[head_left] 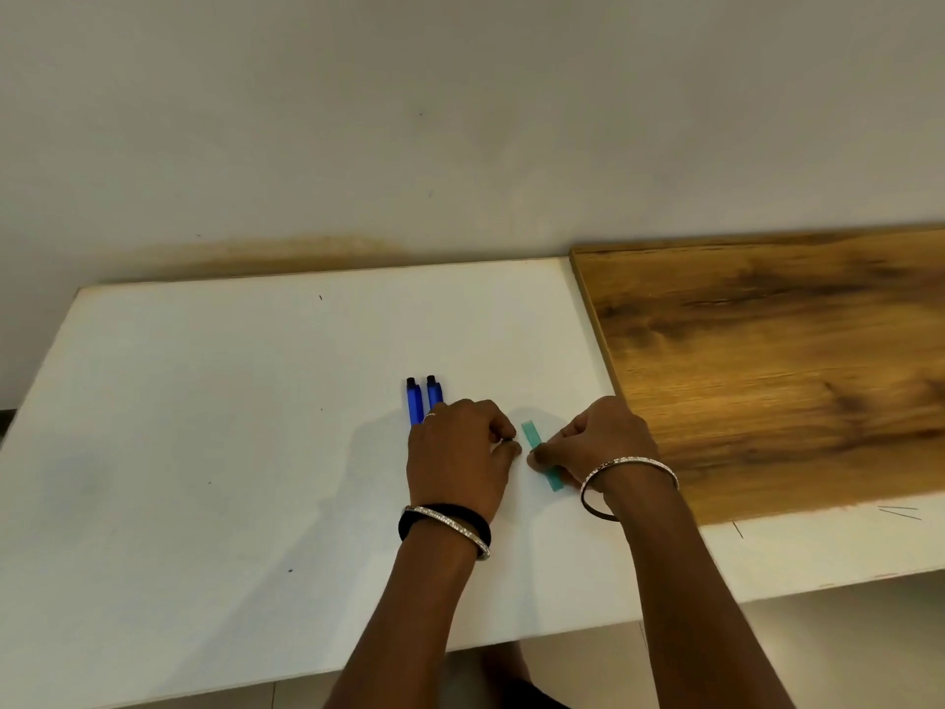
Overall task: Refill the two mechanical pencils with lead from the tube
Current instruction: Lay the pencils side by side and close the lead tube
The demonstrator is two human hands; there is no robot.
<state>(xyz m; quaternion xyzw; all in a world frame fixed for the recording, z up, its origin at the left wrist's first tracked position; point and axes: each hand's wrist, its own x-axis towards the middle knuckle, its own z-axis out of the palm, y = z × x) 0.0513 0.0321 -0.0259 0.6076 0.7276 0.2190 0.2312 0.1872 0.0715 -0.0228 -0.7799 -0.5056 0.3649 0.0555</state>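
Two blue mechanical pencils [414, 401] [434, 392] lie side by side on the white table [204, 452], dark ends pointing away from me. My left hand [457, 455] rests over their near ends and hides them. Its fingers are curled in, and I see nothing gripped between them. Just to the right a teal lead tube [532, 434] lies flat on the table. My right hand [598, 440] pinches the tube around its middle with thumb and fingertips, and the tube's near end sticks out below the thumb.
A brown wood-grain board [767, 360] covers the table's right part, its edge just right of my right hand. A plain wall [460, 120] stands behind the table. A few thin dark lines lie on the white strip at the far right [900, 511].
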